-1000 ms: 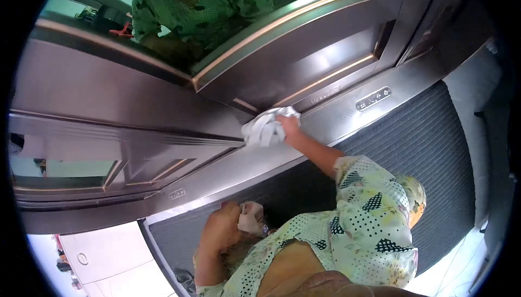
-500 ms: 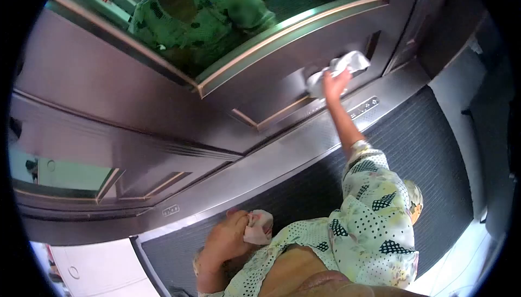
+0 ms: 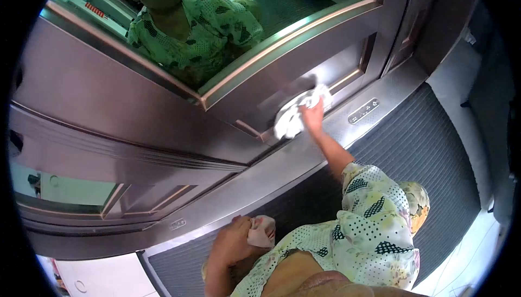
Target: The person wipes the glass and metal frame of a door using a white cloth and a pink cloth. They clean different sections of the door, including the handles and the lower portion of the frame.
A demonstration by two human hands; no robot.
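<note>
My right hand (image 3: 312, 117) is stretched out with a white cloth (image 3: 291, 119) in its grip, and the cloth lies against the lower recessed panel of a dark brown door (image 3: 222, 126). The cloth is slightly blurred and covers part of the panel's copper-coloured trim. Closer to my body, my left hand (image 3: 237, 237) is closed round a bunched pale cloth with reddish marks (image 3: 261, 231). That hand is low, above the dark mat, and touches nothing else that I can see.
A glass pane (image 3: 228, 36) above the panel reflects a person in a patterned shirt. Along the door's foot runs a metal sill (image 3: 304, 150) with an inset plate of symbols (image 3: 363, 111). A ribbed dark mat (image 3: 412, 139) lies on the floor, and white tiles (image 3: 108, 275) show at lower left.
My right hand has moved the white cloth left and down across the door panel, baring the panel's right end. My left hand keeps its hold on the pale cloth, almost unmoved.
</note>
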